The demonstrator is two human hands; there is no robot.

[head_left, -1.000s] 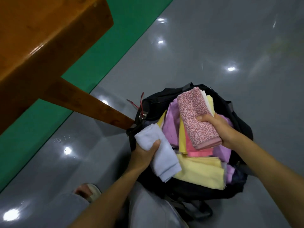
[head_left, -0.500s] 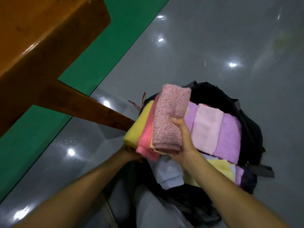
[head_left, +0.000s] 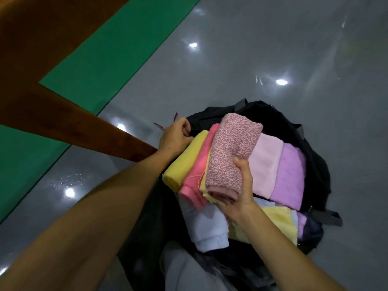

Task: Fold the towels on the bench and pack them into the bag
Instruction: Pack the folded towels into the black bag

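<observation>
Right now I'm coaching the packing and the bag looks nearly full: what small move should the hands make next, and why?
Probably push the speckled pink towel down into the row. The right hand grips its near end, and it rides above the coral towel and pale pink towel. The left hand seems to hold the black bag at its rim, steadying it.

Head camera looks steeply down, close above bag [head_left: 315, 160].

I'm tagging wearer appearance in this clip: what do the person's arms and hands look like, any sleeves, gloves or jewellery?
Both forearms are bare right up to the frame edge, so no sleeves show. The left hand and right hand wear no gloves, and no rings, watch or bands are visible.
</observation>
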